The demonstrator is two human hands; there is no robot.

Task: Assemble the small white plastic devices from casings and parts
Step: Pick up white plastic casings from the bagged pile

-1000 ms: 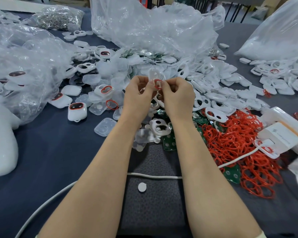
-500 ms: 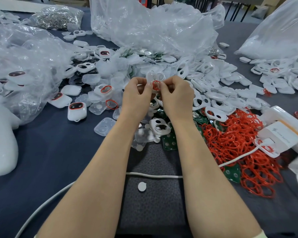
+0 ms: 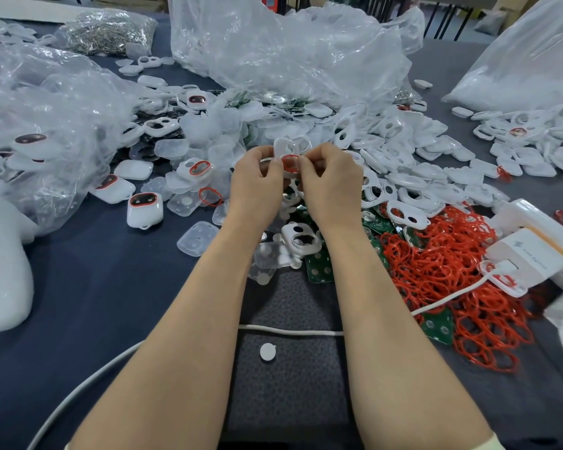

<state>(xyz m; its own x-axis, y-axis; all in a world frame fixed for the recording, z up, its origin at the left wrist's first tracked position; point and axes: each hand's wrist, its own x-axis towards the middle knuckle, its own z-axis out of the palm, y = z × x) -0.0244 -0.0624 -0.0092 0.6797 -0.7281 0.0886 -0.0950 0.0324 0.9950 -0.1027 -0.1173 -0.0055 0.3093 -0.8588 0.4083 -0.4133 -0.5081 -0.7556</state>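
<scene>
white casing (image 3: 288,147) lower half hidden behind fingers (image 3: 309,164) (red ring (image 3: 290,161) partly too), charger (image 3: 530,254) print too blurred to read

The only mark you can make out is on the white box (image 3: 530,258) at your far right, the one with the white cable (image 3: 452,292) running up to it. On its top face you can see a small grey lightning-bolt sign. Just beside that sign runs one short line of grey print, but it is too small and blurred for you to read. No other lettering, number or brand before you is legible.
</scene>
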